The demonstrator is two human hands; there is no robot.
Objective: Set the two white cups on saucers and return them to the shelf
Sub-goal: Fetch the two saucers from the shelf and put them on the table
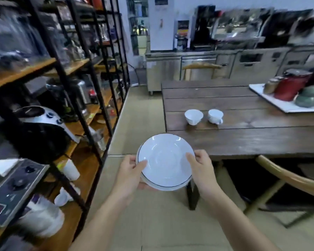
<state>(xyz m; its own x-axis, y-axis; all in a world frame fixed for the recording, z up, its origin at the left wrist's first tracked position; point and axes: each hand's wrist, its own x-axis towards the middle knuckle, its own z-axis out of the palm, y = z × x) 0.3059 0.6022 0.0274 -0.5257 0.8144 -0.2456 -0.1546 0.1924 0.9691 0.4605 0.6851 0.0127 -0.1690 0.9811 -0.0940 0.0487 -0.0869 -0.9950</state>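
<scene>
My dark wooden table (pixel 243 142) carries two white cups (pixel 193 116) side by side, and a white tray (pixel 279 104) further right.

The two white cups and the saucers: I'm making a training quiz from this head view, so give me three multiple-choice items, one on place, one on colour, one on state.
1. Where do the two white cups stand?
A. on the wooden table
B. on the shelf
C. on the saucers

2. What colour is the line around the saucer rim?
A. red
B. dark
C. gold

3. How are the saucers held?
A. by the left hand alone
B. lying on the floor
C. by both hands, one at each side

Answers:
1 A, both cups sit side by side on the bare wooden table.
2 B, a thin dark line runs along the white rim.
3 C, the left hand and the right hand grip opposite edges, above the floor.
</scene>
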